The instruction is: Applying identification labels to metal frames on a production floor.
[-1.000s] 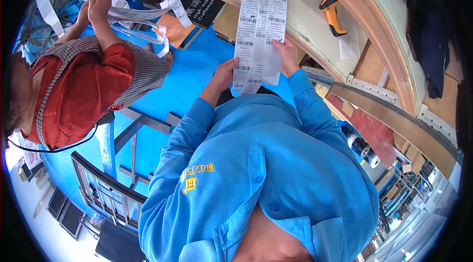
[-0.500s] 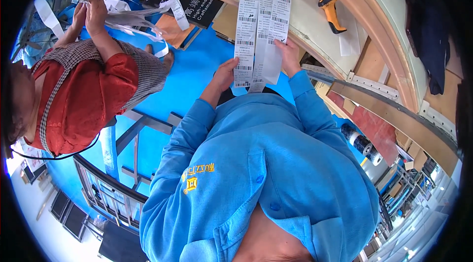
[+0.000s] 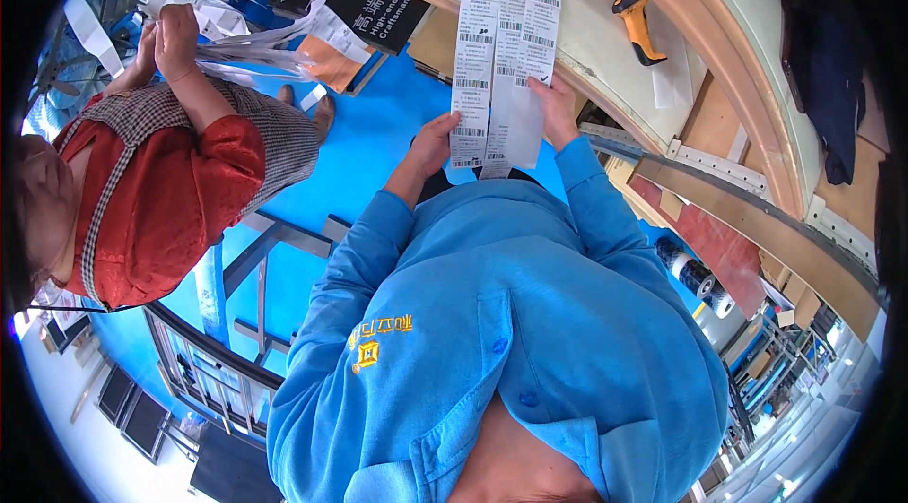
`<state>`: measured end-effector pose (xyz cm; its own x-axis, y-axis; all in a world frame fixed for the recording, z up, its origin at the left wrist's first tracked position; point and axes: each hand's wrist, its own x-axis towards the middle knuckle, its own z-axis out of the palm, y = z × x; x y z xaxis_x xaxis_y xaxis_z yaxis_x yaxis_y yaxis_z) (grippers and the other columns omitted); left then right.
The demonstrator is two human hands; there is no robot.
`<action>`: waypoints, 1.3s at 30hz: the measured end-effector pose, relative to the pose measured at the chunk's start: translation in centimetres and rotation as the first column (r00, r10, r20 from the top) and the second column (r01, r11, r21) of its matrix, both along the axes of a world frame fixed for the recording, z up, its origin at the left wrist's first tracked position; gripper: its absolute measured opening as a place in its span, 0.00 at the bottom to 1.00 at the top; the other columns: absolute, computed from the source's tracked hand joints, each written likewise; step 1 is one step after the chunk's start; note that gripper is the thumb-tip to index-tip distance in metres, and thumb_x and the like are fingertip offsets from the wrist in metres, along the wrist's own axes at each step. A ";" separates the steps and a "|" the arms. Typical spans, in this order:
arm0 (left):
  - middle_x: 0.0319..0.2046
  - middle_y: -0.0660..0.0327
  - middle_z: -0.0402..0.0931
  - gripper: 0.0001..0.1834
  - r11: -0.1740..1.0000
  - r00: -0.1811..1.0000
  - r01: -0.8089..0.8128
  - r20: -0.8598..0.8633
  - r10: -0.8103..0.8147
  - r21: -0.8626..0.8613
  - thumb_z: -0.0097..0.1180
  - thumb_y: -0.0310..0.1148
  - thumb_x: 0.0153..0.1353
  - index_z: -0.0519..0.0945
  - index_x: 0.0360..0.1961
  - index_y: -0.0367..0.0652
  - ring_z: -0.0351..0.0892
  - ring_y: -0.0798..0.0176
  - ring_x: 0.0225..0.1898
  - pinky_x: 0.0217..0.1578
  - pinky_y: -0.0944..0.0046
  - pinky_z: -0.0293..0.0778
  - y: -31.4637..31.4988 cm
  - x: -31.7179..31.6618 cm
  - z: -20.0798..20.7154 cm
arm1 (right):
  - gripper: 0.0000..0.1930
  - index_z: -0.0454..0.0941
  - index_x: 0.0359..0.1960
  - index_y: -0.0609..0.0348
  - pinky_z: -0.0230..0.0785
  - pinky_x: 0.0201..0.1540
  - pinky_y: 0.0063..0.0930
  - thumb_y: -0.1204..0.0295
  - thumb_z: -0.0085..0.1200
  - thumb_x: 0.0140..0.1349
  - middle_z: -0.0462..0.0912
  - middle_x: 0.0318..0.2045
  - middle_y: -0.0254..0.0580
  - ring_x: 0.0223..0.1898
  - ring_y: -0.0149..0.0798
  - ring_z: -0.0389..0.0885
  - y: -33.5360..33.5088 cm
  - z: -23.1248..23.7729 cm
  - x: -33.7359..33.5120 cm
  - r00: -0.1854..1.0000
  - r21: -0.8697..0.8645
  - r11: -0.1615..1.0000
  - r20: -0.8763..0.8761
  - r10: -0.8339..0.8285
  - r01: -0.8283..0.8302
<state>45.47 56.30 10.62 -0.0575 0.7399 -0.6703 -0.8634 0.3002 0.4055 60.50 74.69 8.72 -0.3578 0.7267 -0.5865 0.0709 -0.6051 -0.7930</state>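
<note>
Three long white strips of printed barcode labels (image 3: 475, 49) hang side by side in front of me, partly overlapping, their far ends over the bench edge. My left hand (image 3: 433, 146) is closed on the left edge of the strips near their lower end. On the right edge my right hand (image 3: 556, 110) pinches them, thumb on the front and fingers behind. Small black pen marks show on some labels. The lower part of the right strip is blank. A yellow and black barcode scanner (image 3: 640, 27) lies on the bench to the right of the strips.
A curved bench (image 3: 605, 63) with a pale rim stands ahead. At left a co-worker (image 3: 170, 191) in a red top and checked apron handles white paper strips (image 3: 274, 35). A black printed box (image 3: 378, 11) stands between us. Metal frames (image 3: 260, 262) stand on the blue floor.
My hands and the label strips have barely moved. The co-worker's hands have shifted slightly, and the paper strips hanging from them have swung.
</note>
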 end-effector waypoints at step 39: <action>0.45 0.50 0.74 0.17 0.997 0.998 -0.061 0.018 0.062 -0.046 0.43 0.27 0.60 0.67 0.51 0.36 0.75 0.54 0.45 0.48 0.57 0.68 3.0 -1.2 1.3 | 0.17 0.74 0.46 0.65 0.67 0.41 0.20 0.78 0.50 0.53 0.80 0.37 0.41 0.37 0.32 0.75 2.6 1.9 -0.8 0.995 0.196 0.976 0.059 0.082 -0.092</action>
